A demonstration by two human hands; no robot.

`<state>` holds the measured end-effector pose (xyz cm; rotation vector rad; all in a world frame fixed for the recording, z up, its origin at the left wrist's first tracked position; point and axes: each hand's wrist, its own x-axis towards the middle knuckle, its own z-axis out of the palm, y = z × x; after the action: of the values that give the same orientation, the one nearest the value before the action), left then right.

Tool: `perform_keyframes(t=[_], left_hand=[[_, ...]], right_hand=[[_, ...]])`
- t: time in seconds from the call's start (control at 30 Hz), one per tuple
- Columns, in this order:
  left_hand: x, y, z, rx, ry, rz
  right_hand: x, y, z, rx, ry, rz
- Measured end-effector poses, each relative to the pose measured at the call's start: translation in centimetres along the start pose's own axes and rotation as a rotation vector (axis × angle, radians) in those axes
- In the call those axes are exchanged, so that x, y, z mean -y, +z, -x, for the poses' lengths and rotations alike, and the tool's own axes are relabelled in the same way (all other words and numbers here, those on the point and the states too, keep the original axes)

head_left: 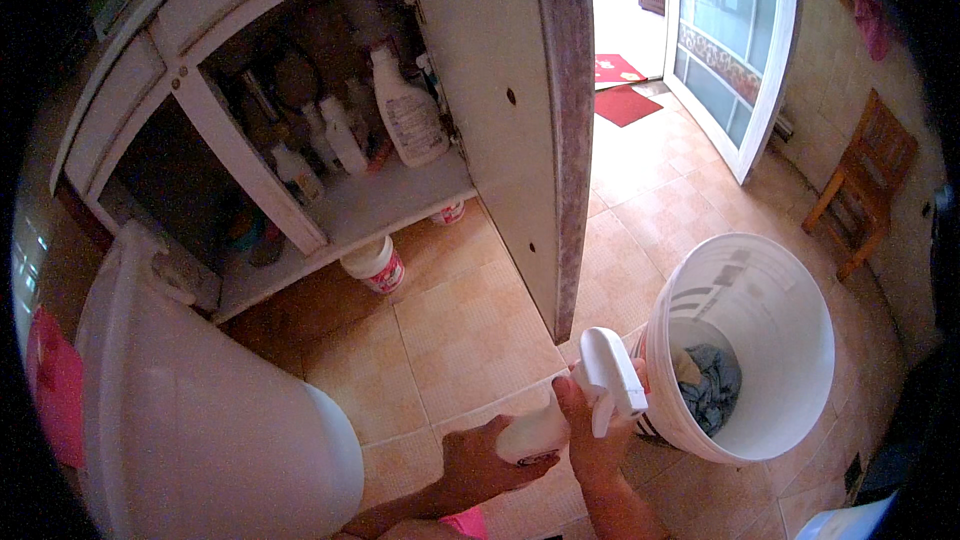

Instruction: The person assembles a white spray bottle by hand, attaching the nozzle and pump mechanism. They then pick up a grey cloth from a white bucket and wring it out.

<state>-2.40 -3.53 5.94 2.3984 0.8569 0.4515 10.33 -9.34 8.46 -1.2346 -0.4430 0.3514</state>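
Observation:
A white spray bottle (534, 434) lies tilted between my hands, its trigger head pointing away to the right. My left hand (482, 458) is wrapped round the lower end of the bottle's body. Around the neck, just below the trigger head, my right hand (597, 435) is closed; the head hides part of its fingers. Close by on the right, a tall white bucket (785, 355) stands on the floor with a crumpled grey-blue cloth (712, 390) at its bottom.
An open cabinet on the left holds several bottles, among them a large white spray bottle (408, 110). Its open door (500, 90) juts toward me. A small tub (375, 265) stands below. A big pale container (210, 390) fills the lower left. A wooden chair (865, 175) stands right.

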Motion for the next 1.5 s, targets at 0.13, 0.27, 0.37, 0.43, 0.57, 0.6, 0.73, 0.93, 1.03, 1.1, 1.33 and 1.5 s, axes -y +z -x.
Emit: perform_keyframes(t=[0.13, 0.27, 0.37, 0.43, 0.57, 0.6, 0.73, 0.93, 1.03, 1.1, 1.33, 1.5], left_hand=[[0.6, 0.4, 0.1, 0.044, 0.005, 0.131], [-0.4, -0.8, -0.1, 0.001, 0.009, 0.110], [-0.4, -1.1, 0.0, 0.051, -0.029, 0.086], [-0.3, -0.9, 0.1, 0.034, -0.008, 0.065], [0.0, -0.6, 0.2, 0.099, -0.067, 0.084], [0.7, 0.3, 0.5, -0.002, 0.031, 0.077], [-0.1, -0.4, 0.2, 0.029, 0.044, 0.130], [0.9, 0.2, 0.4, 0.052, 0.000, 0.219], [-0.7, -1.1, 0.1, 0.008, 0.040, 0.109], [-0.7, -1.2, 0.1, 0.032, 0.021, 0.094], [-0.4, -1.0, 0.3, 0.126, -0.084, 0.184], [1.9, 0.8, 1.0, 0.049, -0.036, 0.259]], right_hand=[[0.0, -0.4, 0.5, 0.076, 0.018, -0.121], [-0.7, -3.1, 0.0, 0.340, 0.156, -0.163], [-0.6, -3.8, -0.6, 0.423, 0.275, -0.160], [-0.4, -3.6, -0.8, 0.434, 0.286, -0.195], [0.7, -2.0, -0.6, 0.330, 0.207, -0.260], [0.8, -1.7, -0.5, 0.291, 0.151, -0.241], [1.0, -1.5, -0.5, 0.270, 0.191, -0.127], [1.3, -1.5, 0.3, 0.356, 0.222, -0.356], [-0.3, -3.3, 0.6, 0.406, 0.257, -0.414], [-0.3, -3.3, 0.5, 0.364, 0.251, -0.402], [1.5, -1.6, 0.0, 0.336, 0.137, -0.236], [1.4, -1.4, 0.0, 0.398, 0.091, -0.259]])
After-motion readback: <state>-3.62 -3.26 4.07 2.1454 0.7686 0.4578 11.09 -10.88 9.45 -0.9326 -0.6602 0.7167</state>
